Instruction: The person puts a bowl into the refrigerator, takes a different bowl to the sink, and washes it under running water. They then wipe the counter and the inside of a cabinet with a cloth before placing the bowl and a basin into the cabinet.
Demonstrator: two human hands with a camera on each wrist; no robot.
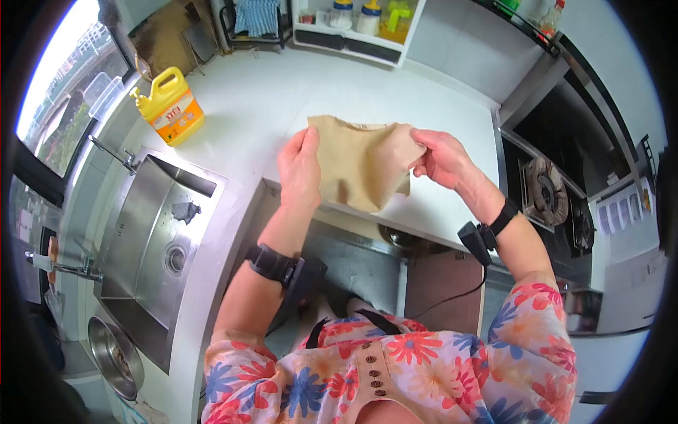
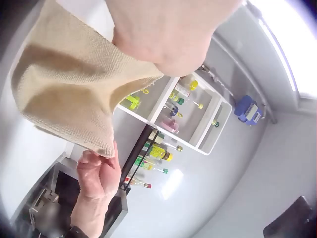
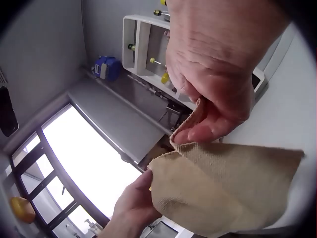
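Between both hands a tan cloth (image 1: 357, 162) is held up over the front of the white counter. My left hand (image 1: 299, 168) grips its left edge, thumb on the near side. At the upper right corner my right hand (image 1: 443, 157) pinches the fabric between thumb and fingers. The cloth sags in soft folds, its lower edge hanging near the counter's front. In the right wrist view the cloth (image 3: 223, 183) shows a woven texture and a folded edge under the right hand (image 3: 213, 79). From the left wrist, the cloth (image 2: 69, 79) spreads toward the far hand.
A yellow jug (image 1: 171, 109) with a pump stands at the back left, beside a steel sink (image 1: 141, 247) holding a dark rag (image 1: 186, 212). A metal bowl (image 1: 116, 357) sits near the sink. The gas stove (image 1: 544, 187) is at right, a white shelf (image 1: 353, 35) behind.
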